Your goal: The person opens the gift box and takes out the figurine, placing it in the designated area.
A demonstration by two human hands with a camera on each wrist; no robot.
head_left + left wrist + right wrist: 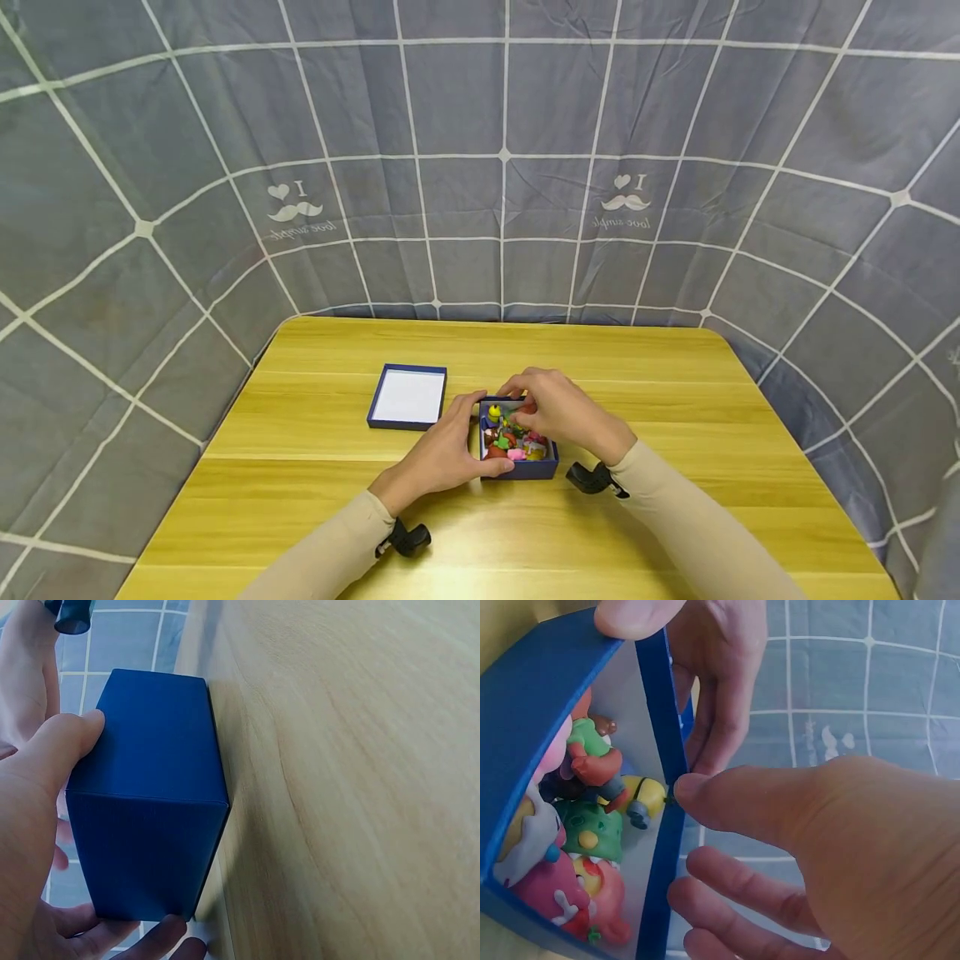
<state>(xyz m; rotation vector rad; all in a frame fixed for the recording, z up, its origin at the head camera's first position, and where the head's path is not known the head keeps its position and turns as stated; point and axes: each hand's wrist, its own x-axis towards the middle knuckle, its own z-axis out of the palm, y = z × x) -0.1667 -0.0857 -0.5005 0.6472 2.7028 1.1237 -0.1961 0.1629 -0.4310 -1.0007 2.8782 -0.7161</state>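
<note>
A dark blue box [530,471] without its lid stands on the table, packed with small colourful toy figures [516,437]. My left hand [447,450] grips the box at its left, thumb on the near wall and fingers round the far side. Over the far right part of the box is my right hand [558,408], its thumb parted from its fingers. In the right wrist view, the thumb tip is right at the rim beside a yellow figure [646,793], with the fingers spread outside the wall. Nothing shows between them. Near it lies a green figure [592,831].
A shallow blue box lid [408,397] with a white inside lies left of the box, close to the left fingers. The wooden table [315,500] ends at a grey gridded curtain [465,200]. Both wrists carry black camera mounts [411,540].
</note>
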